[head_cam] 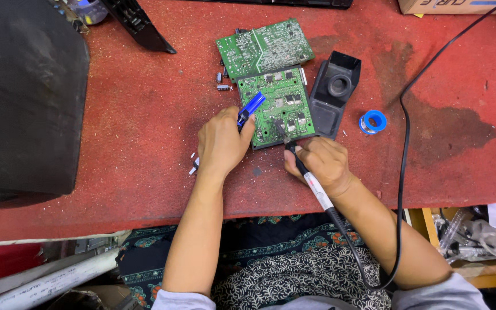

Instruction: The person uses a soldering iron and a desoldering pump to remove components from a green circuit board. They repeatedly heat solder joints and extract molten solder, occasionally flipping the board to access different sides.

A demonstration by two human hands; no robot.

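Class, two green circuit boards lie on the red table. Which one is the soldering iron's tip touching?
The nearer circuit board, the one between both hands. The right hand holds the soldering iron with its tip on it, while the farther circuit board lies untouched beyond.

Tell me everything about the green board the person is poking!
The nearer green circuit board lies flat on the red worktop, a second green board just behind it. It is a rectangle dotted with small grey and black parts. The right hand touches a soldering iron tip to its lower middle. The left hand holds a blue tool over its left edge. A black stand sits beside it.
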